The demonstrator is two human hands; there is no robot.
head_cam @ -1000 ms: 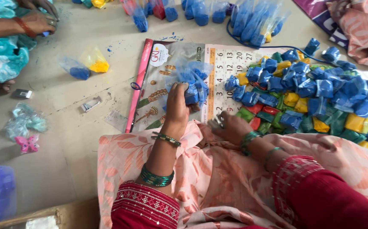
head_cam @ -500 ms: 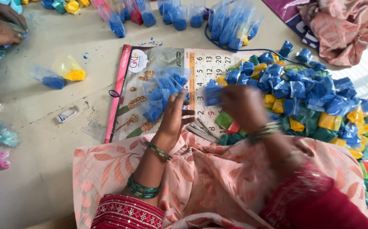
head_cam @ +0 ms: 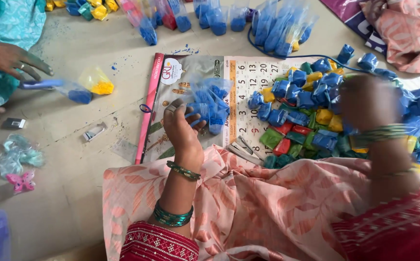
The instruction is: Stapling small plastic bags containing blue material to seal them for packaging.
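My left hand (head_cam: pixel 183 128) holds up a bunch of small clear packets filled with blue powder (head_cam: pixel 209 104) over a wall calendar (head_cam: pixel 195 77) lying flat on the floor. My right hand (head_cam: pixel 367 101), blurred by motion, reaches into a heap of small blue, yellow, green and red packets (head_cam: pixel 311 116) on the calendar's right side. Whether its fingers hold a packet is not visible. Green bangles sit on both wrists. A pink patterned cloth (head_cam: pixel 248 203) covers my lap.
Another person's hand (head_cam: pixel 11 58) at the far left touches a blue packet (head_cam: pixel 74 93) beside a yellow packet (head_cam: pixel 97 82). More filled bags (head_cam: pixel 268 26) line the back. A pink butterfly clip (head_cam: pixel 20 181) and crumpled plastic (head_cam: pixel 19 152) lie at left. A stapler (head_cam: pixel 241 147) rests by my lap.
My right hand has moved from beside the bunch out to the right, onto the packet heap. My left hand keeps holding the blue bunch. The other person's hand came into view at left.
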